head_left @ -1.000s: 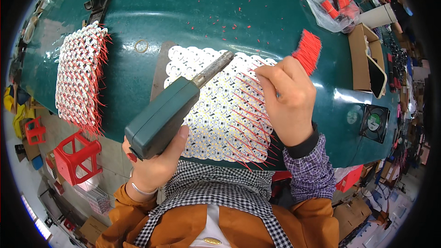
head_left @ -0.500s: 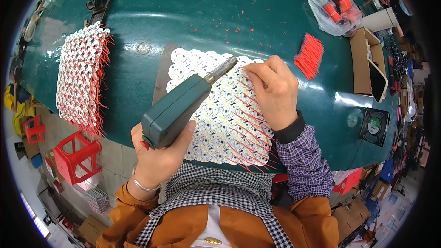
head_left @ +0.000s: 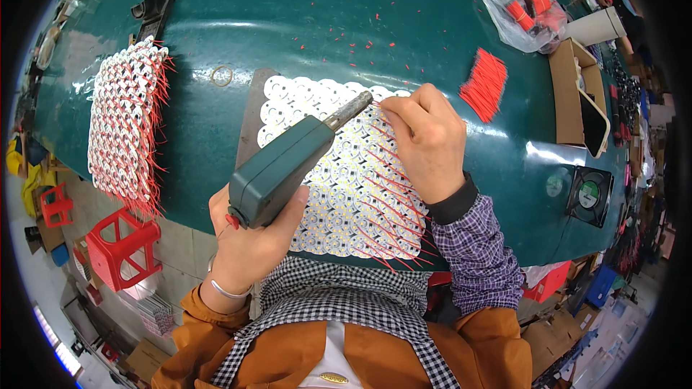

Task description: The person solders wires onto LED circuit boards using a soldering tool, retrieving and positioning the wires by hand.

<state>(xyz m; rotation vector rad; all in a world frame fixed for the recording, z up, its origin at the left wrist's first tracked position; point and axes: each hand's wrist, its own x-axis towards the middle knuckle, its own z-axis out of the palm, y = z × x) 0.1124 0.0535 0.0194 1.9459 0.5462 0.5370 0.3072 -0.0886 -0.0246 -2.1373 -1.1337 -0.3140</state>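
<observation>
- Surface: glossy dark-green worktable (head_left: 303,21), littered with red wire offcuts; red plastic stool (head_left: 122,248) on the floor at 8 o'clock.
- White panel of round LED boards with red wire leads (head_left: 339,194) lies at centre.
- Left hand (head_left: 249,241) fully closed round the green pistol-shaped soldering gun (head_left: 285,166), tip at 12 o'clock on the panel.
- Right hand (head_left: 429,140) pinched on a red lead, touching the tip.
- Loose bundle of red wires (head_left: 484,83) at 2 o'clock.

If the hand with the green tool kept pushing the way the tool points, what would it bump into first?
The left hand aims the green soldering tool up and right. Its metal tip would probably meet the right hand's fingertips first, pinched over the white LED panel, though depth is unclear.
</observation>
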